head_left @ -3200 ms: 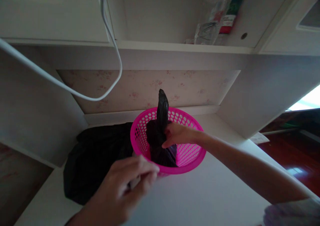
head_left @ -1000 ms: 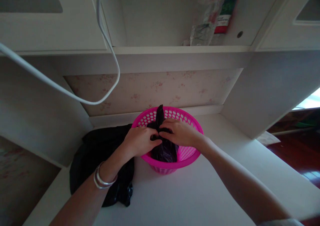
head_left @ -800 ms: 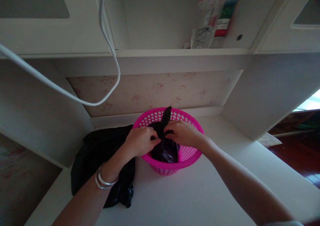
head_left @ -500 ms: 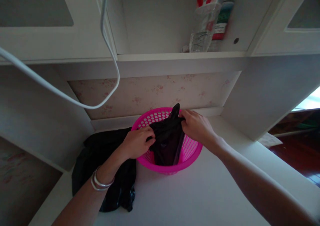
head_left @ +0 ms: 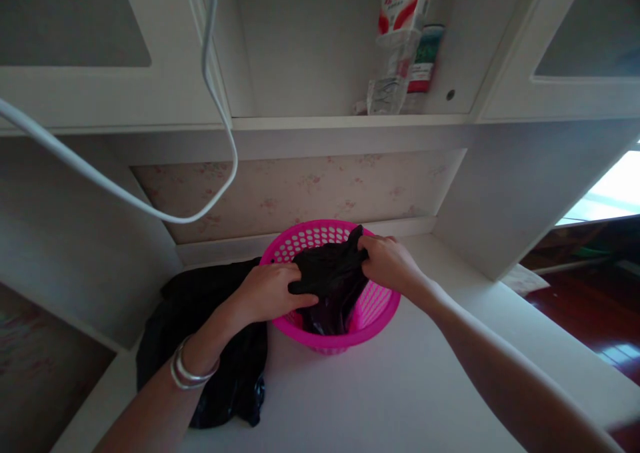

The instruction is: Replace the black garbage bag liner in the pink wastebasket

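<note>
A thin black plastic bag (head_left: 327, 269) is stretched between my two hands above a bright pink perforated basket (head_left: 336, 341). Its lower part hangs down inside the basket. My left hand (head_left: 274, 291) pinches the bag's left side, thumb underneath and fingers on top, over the basket's left rim. At the bag's upper right corner, my right hand (head_left: 389, 261) is closed on the edge. To the left of the basket lies a larger black plastic bag (head_left: 235, 366), crumpled on the white surface and partly covered by my left forearm.
The basket stands on a white worktop (head_left: 380, 393) near a floral back panel (head_left: 300, 189). Overhead is a cabinet shelf (head_left: 350, 123) with a clear plastic bottle (head_left: 393, 73) and a green-and-red container (head_left: 424, 63). A white cable (head_left: 165, 216) loops down at left.
The bag between my hands is spread wider, and its front now bunches lower in the basket. My left thumb has extended under it. The view has shifted slightly.
</note>
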`<state>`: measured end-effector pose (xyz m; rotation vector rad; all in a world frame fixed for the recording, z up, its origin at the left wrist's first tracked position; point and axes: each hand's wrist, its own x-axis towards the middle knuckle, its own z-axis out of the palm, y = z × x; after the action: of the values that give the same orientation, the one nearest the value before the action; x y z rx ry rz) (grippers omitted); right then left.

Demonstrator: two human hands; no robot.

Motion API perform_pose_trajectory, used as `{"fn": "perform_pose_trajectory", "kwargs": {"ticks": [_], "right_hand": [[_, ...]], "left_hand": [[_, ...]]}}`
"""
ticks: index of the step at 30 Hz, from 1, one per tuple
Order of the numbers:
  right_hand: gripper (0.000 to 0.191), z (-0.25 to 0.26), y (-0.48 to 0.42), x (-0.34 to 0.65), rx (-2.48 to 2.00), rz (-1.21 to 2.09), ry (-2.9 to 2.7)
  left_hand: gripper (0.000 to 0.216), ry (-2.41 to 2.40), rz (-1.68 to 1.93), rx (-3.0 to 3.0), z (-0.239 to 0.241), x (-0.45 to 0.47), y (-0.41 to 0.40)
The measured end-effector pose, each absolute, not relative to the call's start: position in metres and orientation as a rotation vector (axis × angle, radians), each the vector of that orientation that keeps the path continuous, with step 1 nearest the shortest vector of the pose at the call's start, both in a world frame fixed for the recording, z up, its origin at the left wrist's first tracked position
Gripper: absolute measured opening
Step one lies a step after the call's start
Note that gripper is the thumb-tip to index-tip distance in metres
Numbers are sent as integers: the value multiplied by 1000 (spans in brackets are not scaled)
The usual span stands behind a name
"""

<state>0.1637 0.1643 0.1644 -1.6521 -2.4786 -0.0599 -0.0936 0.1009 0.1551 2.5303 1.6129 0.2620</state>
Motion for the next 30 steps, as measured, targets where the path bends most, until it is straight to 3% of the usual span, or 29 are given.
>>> {"fn": "perform_pose_trajectory", "kwargs": {"ticks": [9, 14, 20, 28, 30], "right_hand": [[18, 164, 146, 168, -1588, 54, -2621], [39, 173, 131, 180, -1323, 322, -2689], [38, 155, 142, 205, -1237, 857, -1879], [44, 147, 145, 207, -1061, 959, -1224], [42, 149, 146, 206, -1054, 903, -1220]], "left_hand": [[29, 1588, 313, 2504, 159, -100, 97], [24, 1510, 403, 2464, 165, -115, 78], [30, 1544, 686, 2359, 171, -152, 69], [28, 1599, 1212, 1933, 179, -129, 42], [33, 1571, 1205, 1957, 182, -111, 27]]}}
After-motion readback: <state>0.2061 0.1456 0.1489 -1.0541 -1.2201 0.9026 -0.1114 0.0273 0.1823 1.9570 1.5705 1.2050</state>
